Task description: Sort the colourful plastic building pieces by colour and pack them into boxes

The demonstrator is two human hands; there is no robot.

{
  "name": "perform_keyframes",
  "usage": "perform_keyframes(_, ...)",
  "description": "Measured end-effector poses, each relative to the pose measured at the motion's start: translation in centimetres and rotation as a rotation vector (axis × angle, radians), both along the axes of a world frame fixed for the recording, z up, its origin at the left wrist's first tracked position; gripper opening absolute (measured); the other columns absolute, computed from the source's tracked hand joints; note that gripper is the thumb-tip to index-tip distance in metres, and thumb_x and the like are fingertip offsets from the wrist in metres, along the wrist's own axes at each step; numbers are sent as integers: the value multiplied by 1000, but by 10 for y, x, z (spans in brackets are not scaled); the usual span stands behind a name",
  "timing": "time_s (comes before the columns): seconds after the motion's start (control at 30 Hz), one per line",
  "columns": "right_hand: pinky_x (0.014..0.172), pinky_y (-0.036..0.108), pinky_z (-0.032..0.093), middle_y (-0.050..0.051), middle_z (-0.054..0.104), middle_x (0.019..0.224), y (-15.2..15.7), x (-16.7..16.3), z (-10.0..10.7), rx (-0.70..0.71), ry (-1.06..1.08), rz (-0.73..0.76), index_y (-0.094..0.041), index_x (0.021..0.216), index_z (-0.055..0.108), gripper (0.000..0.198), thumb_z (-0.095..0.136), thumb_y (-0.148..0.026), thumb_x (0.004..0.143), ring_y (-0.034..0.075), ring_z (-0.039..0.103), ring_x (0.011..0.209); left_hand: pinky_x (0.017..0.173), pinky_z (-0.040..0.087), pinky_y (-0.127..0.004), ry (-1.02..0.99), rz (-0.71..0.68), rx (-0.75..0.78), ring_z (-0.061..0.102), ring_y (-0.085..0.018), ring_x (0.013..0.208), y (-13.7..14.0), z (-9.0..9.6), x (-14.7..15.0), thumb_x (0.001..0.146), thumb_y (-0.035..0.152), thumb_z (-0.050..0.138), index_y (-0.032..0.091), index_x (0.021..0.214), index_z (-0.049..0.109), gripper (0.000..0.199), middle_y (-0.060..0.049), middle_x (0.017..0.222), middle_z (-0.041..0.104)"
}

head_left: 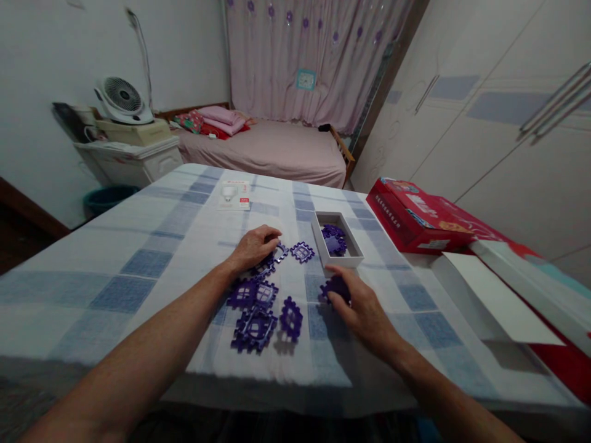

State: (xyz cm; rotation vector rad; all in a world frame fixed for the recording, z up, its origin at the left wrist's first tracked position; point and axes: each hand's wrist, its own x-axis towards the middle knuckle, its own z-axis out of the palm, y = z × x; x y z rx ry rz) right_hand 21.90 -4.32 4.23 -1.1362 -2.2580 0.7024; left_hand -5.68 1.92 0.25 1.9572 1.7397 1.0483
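My right hand [362,301] pinches a dark purple building piece [336,288] with toothed edges, just above the cloth and in front of the white box. My left hand [255,247] has its fingers curled onto a purple window-frame piece [281,251] at the far end of a group of similar pieces. Its fingertips are partly hidden. Nearer to me lie more toothed pieces, some overlapping, with a window-frame piece [255,329] at the near end. One piece [291,319] seems to stand tilted by itself, and another window piece [302,251] lies flat between my hands.
An open white box [360,255] holds several purple pieces [334,239]. A packaged light bulb card [234,195] lies at the back left. A red box [410,215] and an open white carton lid [498,298] line the right side of the checked tablecloth [152,307].
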Motion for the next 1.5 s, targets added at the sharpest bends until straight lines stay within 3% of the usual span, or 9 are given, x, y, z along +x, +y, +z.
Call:
perform_keyframes(0.13, 78, 33, 49, 5, 64, 105, 15, 7, 26, -24, 57, -122, -23, 132, 46, 47, 52, -25, 85, 19, 62, 86, 86, 49, -32, 6, 10, -7, 65, -19, 90, 0, 1, 0, 82, 35, 51, 19, 101, 69, 30, -5, 99, 70)
perform_keyframes(0.27, 81, 34, 47, 7, 65, 104, 53, 11, 41, 118, 62, -196, -19, 124, 54, 39, 48, -27, 86, 19, 61, 87, 85, 50, -32, 7, -2, 4, 66, -20, 89, -1, 2, -1, 81, 36, 52, 19, 101, 69, 31, -5, 98, 71)
perform_keyframes(0.53, 90, 40, 45, 8, 65, 106, 119, 13, 18, 152, -145, -50, -18, 115, 61, 35, 51, -31, 84, 23, 59, 98, 84, 50, -32, 6, 6, 7, 66, -19, 88, -1, 4, 1, 81, 35, 52, 20, 99, 70, 29, -5, 97, 71)
perform_keyframes(0.67, 98, 43, 40, 14, 58, 118, 106, 5, 13, 385, -148, -116, -16, 114, 60, 31, 50, -28, 88, 26, 52, 114, 85, 50, -32, -2, 10, 3, 66, -20, 89, 0, 2, 1, 82, 34, 52, 19, 100, 70, 30, -5, 98, 71)
perform_keyframes(0.77, 96, 37, 41, 11, 60, 115, 87, -15, 17, 410, -167, 48, -19, 111, 60, 25, 45, -22, 91, 22, 54, 109, 86, 50, -32, -1, 20, 3, 66, -19, 90, 1, 0, 0, 82, 34, 52, 21, 99, 70, 28, -5, 98, 72)
perform_keyframes(0.87, 102, 40, 35, 9, 61, 118, 76, -41, 16, 456, -358, 242, -20, 115, 59, 28, 46, -20, 91, 24, 47, 121, 86, 50, -32, -4, 23, 5, 66, -19, 91, 0, 0, 0, 82, 34, 51, 20, 99, 70, 29, -4, 98, 72)
perform_keyframes(1.0, 106, 53, 22, 12, 59, 124, 82, -67, 6, 498, -626, 246, -20, 125, 54, 37, 42, -15, 90, 31, 33, 133, 85, 50, -32, -43, 27, 15, 66, -19, 90, -1, 2, 0, 81, 32, 51, 20, 99, 70, 29, -5, 99, 72)
perform_keyframes(1.2, 99, 52, 29, 17, 62, 110, 97, -75, 10, 403, -773, 209, -16, 118, 60, 34, 54, -24, 85, 32, 51, 111, 78, 52, -31, -272, 105, 2, 67, -18, 77, 2, 4, -1, 78, 32, 53, 17, 96, 70, 29, -4, 89, 73)
perform_keyframes(1.5, 90, 38, 38, 12, 57, 113, 73, -101, 24, 312, -426, 259, -18, 122, 57, 52, 66, -47, 80, 25, 50, 106, 62, 50, -25, -703, 320, 91, 61, -11, 64, 10, 4, -8, 71, 28, 53, 16, 88, 67, 25, -3, 82, 69)
